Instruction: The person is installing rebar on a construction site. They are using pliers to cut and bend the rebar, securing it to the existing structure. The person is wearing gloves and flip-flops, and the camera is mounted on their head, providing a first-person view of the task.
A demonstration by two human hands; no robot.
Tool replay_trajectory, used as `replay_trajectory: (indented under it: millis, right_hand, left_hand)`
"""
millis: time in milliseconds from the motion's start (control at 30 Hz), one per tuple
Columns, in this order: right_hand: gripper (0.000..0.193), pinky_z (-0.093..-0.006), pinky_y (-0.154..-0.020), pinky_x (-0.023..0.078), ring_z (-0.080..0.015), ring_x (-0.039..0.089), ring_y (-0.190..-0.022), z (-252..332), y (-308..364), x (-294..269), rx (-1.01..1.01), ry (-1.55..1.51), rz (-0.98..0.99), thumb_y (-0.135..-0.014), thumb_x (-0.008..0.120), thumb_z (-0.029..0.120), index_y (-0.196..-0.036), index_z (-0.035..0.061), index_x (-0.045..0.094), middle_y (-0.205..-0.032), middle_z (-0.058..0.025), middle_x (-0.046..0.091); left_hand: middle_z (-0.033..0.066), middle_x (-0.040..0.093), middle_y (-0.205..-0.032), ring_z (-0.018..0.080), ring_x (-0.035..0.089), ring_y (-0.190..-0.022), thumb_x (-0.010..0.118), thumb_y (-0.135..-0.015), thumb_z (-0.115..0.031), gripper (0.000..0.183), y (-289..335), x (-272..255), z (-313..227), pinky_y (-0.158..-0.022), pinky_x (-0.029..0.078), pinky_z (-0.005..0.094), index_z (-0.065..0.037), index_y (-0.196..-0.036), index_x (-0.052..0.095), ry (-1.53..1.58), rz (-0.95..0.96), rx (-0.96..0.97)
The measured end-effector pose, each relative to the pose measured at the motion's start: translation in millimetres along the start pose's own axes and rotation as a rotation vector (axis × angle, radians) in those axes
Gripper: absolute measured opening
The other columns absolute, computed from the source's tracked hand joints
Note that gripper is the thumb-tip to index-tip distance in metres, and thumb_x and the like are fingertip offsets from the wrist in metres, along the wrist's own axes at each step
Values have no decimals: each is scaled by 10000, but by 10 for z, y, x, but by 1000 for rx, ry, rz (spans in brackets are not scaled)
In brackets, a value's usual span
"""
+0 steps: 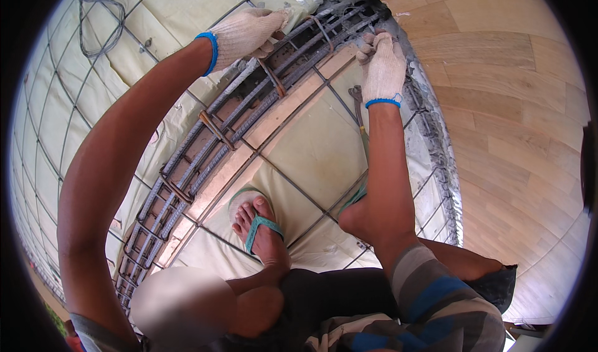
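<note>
Our left hand (252, 34) half-curled over rebar cage (255, 112), sunk in deck (305, 131) toward far edge; right hand (382, 65) curled nearby. Holds: can't tell. Likely heavy, stiff; we'd grip stirrup (216, 130).

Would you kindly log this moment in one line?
left hand: gloved, at rebar cage; right hand: gloved, curled; pincer-like tool: beside right wrist; grip contents: unclear

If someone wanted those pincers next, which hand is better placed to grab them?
Probably the right hand: the pincers lie just left of its wrist. The left hand is farther off, toward the opposite side of the rebar cage.
</note>
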State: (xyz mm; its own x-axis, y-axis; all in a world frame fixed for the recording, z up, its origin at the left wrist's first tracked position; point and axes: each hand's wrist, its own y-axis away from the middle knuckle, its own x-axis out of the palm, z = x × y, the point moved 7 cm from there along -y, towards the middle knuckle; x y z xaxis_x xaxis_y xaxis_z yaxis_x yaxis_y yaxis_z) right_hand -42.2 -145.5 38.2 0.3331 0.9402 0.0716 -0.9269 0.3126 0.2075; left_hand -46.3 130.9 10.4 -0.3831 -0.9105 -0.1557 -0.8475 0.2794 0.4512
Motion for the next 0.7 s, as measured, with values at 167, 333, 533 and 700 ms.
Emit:
replay_trajectory:
  millis: [167, 333, 533, 700]
  right_hand:
    - [193, -294, -636, 565, -146, 667, -724, 68, -322, -70, -244, 278, -63, -1049, 608, 158, -1039, -20, 681, -950, -118, 746]
    - [205, -302, -595, 555, -157, 693, -673, 90, -389, 88, -296, 305, -90, -1017, 578, 110, -924, -34, 690, -869, -104, 739]
    - [195, -285, -612, 539, -144, 669, -682, 91, -20, 298, -224, 211, 30, -1068, 571, 139, -1022, -29, 658, -857, -93, 722]
    - [333, -276, -711, 532, -119, 646, -788, 168, 514, 408, -140, 219, 346, -1152, 569, 283, -1153, -42, 642, -843, -58, 670]
  left_hand:
    - [62, 668, -1232, 99, 610, -861, 510, -1111, -546, 688, 85, -47, 139, -893, 574, 295, 14, -1507, 561, -57, 43, -100]
    - [25, 624, -1132, 108, 578, -843, 510, -1115, -510, 665, 113, -31, 265, -875, 556, 302, 24, -1511, 549, -107, 88, -165]
    - [19, 592, -1052, 118, 593, -873, 516, -1113, -530, 677, 145, -88, 104, -859, 550, 303, 26, -1497, 562, -196, -20, 52]
    - [31, 625, -1038, 123, 601, -847, 538, -1110, -507, 653, 131, -7, -224, -793, 542, 304, 26, -1486, 577, -110, -30, 114]
